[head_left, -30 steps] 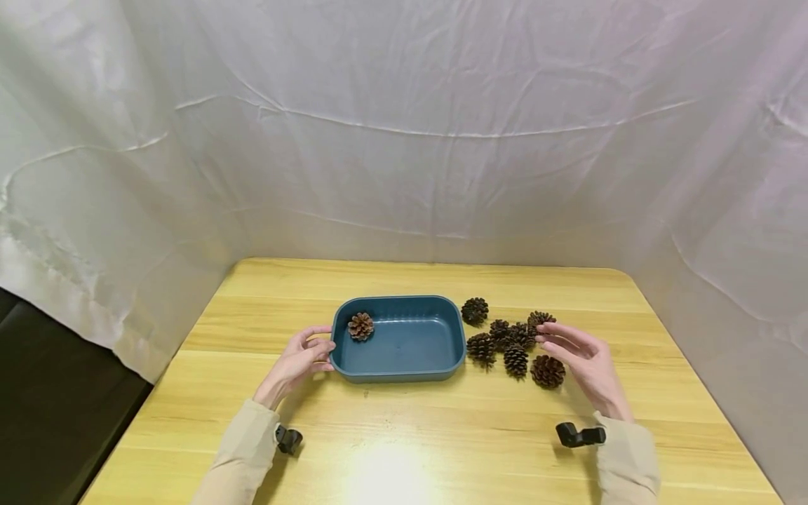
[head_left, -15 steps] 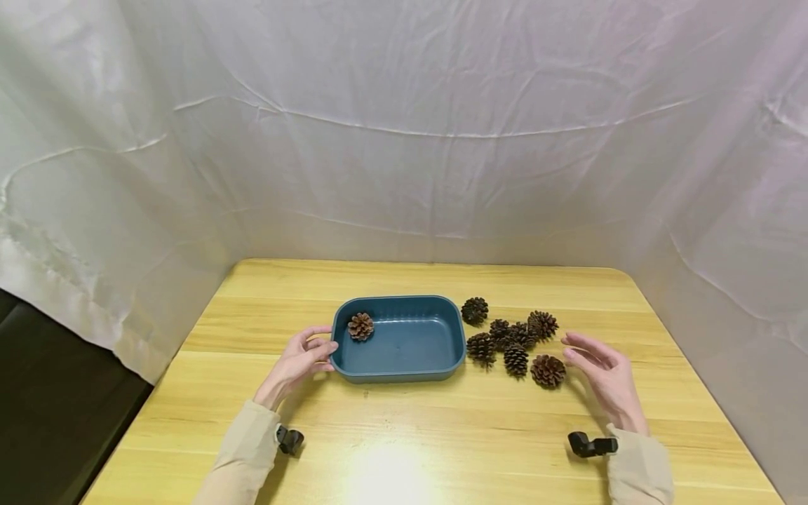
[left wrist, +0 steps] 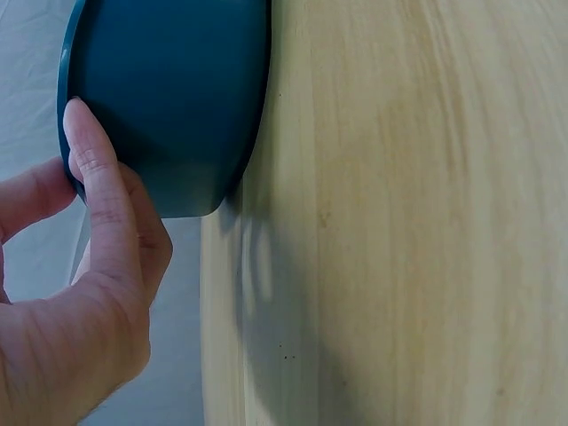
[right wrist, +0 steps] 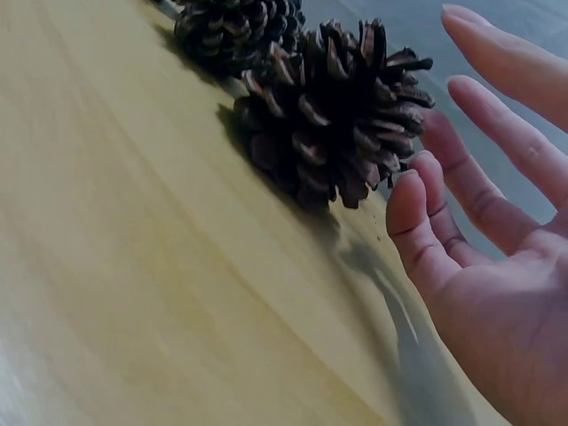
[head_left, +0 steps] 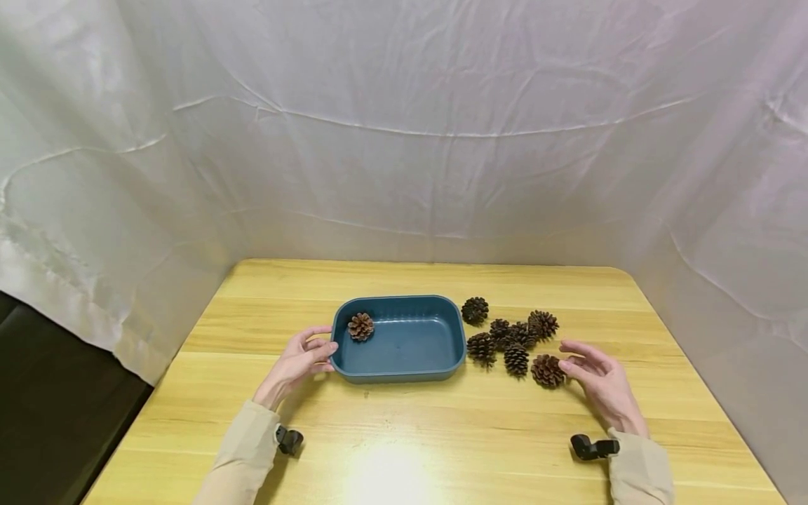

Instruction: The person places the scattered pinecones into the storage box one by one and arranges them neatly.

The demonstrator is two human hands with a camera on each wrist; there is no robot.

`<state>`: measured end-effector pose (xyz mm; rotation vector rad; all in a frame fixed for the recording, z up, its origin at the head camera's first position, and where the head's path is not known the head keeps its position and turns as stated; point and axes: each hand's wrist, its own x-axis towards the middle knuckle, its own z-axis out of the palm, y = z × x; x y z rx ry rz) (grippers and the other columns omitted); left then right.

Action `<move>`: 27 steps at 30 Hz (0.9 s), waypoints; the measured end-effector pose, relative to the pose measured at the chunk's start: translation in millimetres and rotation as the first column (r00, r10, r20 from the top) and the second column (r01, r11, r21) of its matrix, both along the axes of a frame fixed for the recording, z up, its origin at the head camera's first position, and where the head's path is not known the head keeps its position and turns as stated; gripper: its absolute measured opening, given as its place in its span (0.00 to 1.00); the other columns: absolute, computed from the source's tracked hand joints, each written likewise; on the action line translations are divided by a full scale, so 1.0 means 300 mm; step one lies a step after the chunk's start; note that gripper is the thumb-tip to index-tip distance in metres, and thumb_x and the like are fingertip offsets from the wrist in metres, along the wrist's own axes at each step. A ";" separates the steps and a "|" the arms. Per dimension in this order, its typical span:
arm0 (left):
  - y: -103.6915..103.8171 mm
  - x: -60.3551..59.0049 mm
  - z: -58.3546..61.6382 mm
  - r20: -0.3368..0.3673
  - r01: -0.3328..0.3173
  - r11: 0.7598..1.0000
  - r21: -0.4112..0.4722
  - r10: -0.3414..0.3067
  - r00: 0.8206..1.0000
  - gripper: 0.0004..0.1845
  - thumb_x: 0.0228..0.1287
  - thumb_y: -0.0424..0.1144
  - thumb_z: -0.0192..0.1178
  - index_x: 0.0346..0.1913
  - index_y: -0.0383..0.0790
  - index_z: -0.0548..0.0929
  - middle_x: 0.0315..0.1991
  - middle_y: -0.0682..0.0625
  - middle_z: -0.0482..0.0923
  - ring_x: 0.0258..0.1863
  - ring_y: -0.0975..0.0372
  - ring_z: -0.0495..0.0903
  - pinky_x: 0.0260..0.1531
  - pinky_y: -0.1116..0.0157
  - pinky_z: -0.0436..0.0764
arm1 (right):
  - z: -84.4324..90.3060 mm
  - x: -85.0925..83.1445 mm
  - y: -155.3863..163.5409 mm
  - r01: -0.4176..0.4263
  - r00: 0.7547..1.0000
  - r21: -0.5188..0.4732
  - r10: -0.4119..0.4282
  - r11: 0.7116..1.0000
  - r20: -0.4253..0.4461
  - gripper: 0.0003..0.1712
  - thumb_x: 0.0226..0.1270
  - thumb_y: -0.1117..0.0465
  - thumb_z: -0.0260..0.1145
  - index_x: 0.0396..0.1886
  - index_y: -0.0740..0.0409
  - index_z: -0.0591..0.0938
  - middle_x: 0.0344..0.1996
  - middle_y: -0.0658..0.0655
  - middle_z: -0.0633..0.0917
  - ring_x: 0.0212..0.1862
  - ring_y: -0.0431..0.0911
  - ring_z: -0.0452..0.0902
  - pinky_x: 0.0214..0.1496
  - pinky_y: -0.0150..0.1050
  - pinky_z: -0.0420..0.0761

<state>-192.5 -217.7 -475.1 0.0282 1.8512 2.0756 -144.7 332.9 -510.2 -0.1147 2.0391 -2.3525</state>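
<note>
The right hand [head_left: 596,379] pulled back — then edged toward the nearest pinecone [head_left: 546,370].

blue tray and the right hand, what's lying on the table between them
In the head view, a cluster of loose pine cones lies between the blue tray and the right hand; the nearest cone sits right at its fingertips.
</note>
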 end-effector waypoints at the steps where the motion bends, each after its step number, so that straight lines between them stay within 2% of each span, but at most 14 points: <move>1: 0.000 0.000 0.000 0.000 -0.001 1.000 0.001 0.001 1.000 0.31 0.72 0.28 0.56 0.72 0.24 0.56 0.38 0.52 0.80 0.26 0.67 0.81 0.34 0.71 0.88 | -0.004 -0.002 0.003 -0.005 1.000 0.022 0.006 1.000 -0.011 0.28 0.68 0.78 0.60 0.68 0.66 0.72 0.55 0.51 0.84 0.47 0.35 0.82 0.48 0.31 0.86; 4: 0.001 -0.001 0.002 -0.001 -0.007 1.000 0.003 0.007 1.000 0.31 0.72 0.28 0.57 0.72 0.23 0.56 0.38 0.52 0.81 0.26 0.67 0.81 0.33 0.71 0.88 | -0.011 -0.009 0.010 -0.025 0.999 0.079 0.028 0.997 -0.034 0.28 0.67 0.78 0.61 0.67 0.68 0.72 0.55 0.51 0.84 0.46 0.35 0.82 0.48 0.30 0.86; 10: 0.002 0.000 0.002 0.003 -0.012 1.000 0.002 0.012 1.000 0.31 0.72 0.28 0.56 0.71 0.23 0.56 0.38 0.52 0.81 0.26 0.67 0.81 0.33 0.71 0.88 | -0.019 -0.016 0.020 -0.054 0.998 0.132 0.058 0.990 -0.024 0.28 0.66 0.77 0.63 0.66 0.67 0.74 0.54 0.48 0.83 0.47 0.33 0.81 0.50 0.28 0.86; 27: 0.002 -0.003 -0.004 -0.001 -0.013 1.000 0.008 0.013 1.000 0.31 0.72 0.28 0.56 0.71 0.23 0.56 0.38 0.53 0.81 0.26 0.67 0.81 0.32 0.71 0.88 | -0.019 -0.023 0.019 -0.107 0.992 0.215 0.118 0.971 -0.039 0.27 0.65 0.77 0.64 0.64 0.71 0.73 0.49 0.43 0.83 0.46 0.33 0.80 0.50 0.25 0.83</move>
